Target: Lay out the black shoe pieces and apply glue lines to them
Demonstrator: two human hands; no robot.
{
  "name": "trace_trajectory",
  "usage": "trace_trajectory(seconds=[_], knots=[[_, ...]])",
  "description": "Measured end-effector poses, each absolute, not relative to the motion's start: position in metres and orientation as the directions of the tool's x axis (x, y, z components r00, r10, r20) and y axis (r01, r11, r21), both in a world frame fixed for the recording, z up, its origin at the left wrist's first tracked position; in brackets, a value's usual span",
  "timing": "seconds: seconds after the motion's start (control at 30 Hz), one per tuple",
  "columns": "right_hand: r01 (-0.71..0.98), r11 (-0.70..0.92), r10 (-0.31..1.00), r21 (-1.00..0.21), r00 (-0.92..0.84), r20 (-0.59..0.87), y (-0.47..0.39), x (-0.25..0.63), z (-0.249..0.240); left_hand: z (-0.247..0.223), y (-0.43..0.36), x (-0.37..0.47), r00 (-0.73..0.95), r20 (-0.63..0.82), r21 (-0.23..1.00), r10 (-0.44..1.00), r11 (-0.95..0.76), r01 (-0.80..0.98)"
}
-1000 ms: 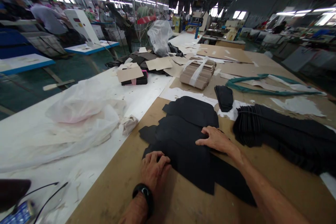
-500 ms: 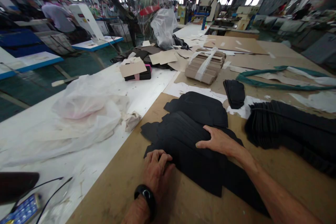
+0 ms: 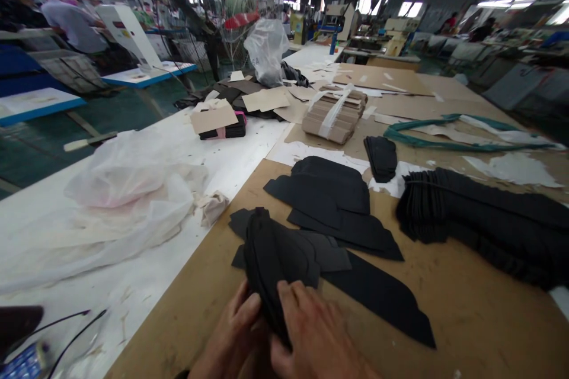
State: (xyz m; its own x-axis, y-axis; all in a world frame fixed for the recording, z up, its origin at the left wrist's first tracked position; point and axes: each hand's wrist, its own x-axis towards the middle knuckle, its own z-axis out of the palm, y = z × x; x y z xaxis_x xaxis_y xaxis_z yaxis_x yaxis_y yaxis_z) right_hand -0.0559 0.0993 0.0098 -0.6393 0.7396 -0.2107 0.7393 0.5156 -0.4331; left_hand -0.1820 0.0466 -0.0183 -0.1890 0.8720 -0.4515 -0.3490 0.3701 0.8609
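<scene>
Near the table's front edge, my left hand (image 3: 237, 323) and my right hand (image 3: 311, 325) are closed around a gathered stack of black cut pieces (image 3: 275, 249). The stack is tilted up on its edge, and its lower end is partly hidden by my fingers. Under and beyond it, more flat black pieces (image 3: 329, 189) lie overlapping on the brown board (image 3: 204, 284). One long black piece (image 3: 386, 296) points out to the right of my right hand.
At the right lies a long row of black pieces (image 3: 484, 219). Farther back are a small black stack (image 3: 381, 157), a tied tan bundle (image 3: 333, 112) and a green strap loop (image 3: 400, 135). Crumpled clear plastic (image 3: 133, 183) covers part of the white table on the left, below a caged fan (image 3: 249, 0).
Both hands have moved toward me and together, drawing part of the spread black pieces into a stack tilted up between them. The view has shifted slightly right.
</scene>
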Motion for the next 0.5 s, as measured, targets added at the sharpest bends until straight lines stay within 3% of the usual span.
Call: trace_trajectory(seconds=[0.1, 0.2, 0.23, 0.3, 0.5], knots=[[0.708, 0.572, 0.705, -0.414, -0.682, -0.193, 0.082, -0.065, 0.003, -0.01, 0.045, -0.181, -0.304, -0.596, 0.767, 0.744, 0.414, -0.49], [0.589, 0.606, 0.638, -0.535, -0.761, -0.115, 0.1, -0.05, 0.004, -0.006, 0.05, -0.18, -0.318, -0.663, 0.718, 0.678, 0.456, -0.526], [0.61, 0.565, 0.692, -0.555, -0.717, -0.085, 0.113, -0.042, 0.004, -0.005, 0.051, -0.18, -0.315, -0.679, 0.702, 0.663, 0.463, -0.541], [0.787, 0.461, 0.851, -0.411, -0.523, -0.046, 0.142, -0.031, 0.004, -0.004, 0.052, -0.178, -0.342, -0.7, 0.684, 0.627, 0.451, -0.573], [0.815, 0.501, 0.845, -0.291, -0.533, -0.036, 0.191, -0.045, -0.009, -0.005, 0.037, -0.183, -0.411, -0.709, 0.685, 0.573, 0.419, -0.596]])
